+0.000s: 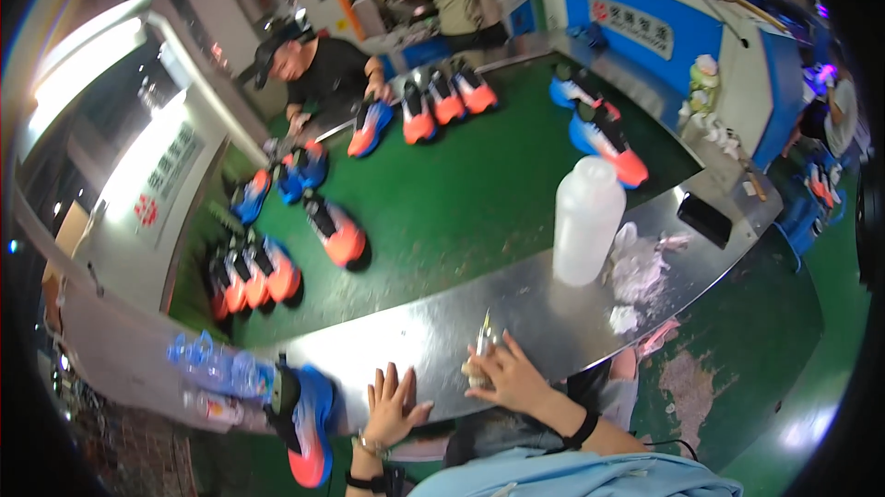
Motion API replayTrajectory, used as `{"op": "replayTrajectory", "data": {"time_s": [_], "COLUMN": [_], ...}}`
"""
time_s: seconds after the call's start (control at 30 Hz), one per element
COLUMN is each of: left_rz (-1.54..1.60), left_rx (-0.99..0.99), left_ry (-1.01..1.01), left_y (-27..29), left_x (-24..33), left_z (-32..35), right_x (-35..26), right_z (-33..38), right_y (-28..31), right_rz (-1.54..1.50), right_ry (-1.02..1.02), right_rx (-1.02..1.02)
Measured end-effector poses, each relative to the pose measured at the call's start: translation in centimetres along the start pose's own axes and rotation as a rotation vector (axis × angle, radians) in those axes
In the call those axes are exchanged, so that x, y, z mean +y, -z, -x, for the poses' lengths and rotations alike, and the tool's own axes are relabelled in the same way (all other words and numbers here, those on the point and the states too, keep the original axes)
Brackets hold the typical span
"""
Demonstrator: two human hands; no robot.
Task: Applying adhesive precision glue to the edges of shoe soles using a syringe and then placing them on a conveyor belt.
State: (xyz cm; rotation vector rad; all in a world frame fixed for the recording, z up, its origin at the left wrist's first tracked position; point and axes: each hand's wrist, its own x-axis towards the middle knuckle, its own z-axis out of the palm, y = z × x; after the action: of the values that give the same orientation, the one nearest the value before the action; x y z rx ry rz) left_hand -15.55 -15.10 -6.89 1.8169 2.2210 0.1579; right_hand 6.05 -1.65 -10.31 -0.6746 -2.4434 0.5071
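From my head camera I see my left hand (392, 403) lying flat on the near edge of the shiny metal bench (442, 331), fingers spread wide and holding nothing. A blue and orange sneaker (309, 423) sits just to its left, at the near left end of the bench. My right hand (509, 374) is closed around a small thin tool (482, 336) whose tip points up and away from me; it is too blurry to tell what kind. Farther off to the right stands a white plastic bottle (586, 218), and near it lie crumpled white rags (638, 271). Behind the bench is a green belt (461, 193) with more blue and orange sneakers (337, 231) on it. At the far side a person in a black shirt (324, 68) touches one sneaker.
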Motion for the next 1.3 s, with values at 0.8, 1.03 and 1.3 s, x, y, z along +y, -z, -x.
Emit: {"op": "replayTrajectory", "data": {"time_s": [0.8,1.03,1.3], "left_rz": [0.865,1.335,1.434], "left_rx": [0.282,-0.449,-1.236], "left_ry": [-0.153,-0.033,0.014], "left_y": [3.1,2.0,-4.6], "left_x": [0.1,10.0,28.5], "left_z": [-15.5,-36.2,-45.5], "right_x": [2.4,6.1,7.2], "right_z": [2.4,4.6,6.2], "right_y": [4.2,10.2,11.2], "right_rz": [-0.879,-0.566,-0.976], "right_ry": [-0.232,-0.597,-0.697], "right_rx": [0.612,0.83,0.889]}}
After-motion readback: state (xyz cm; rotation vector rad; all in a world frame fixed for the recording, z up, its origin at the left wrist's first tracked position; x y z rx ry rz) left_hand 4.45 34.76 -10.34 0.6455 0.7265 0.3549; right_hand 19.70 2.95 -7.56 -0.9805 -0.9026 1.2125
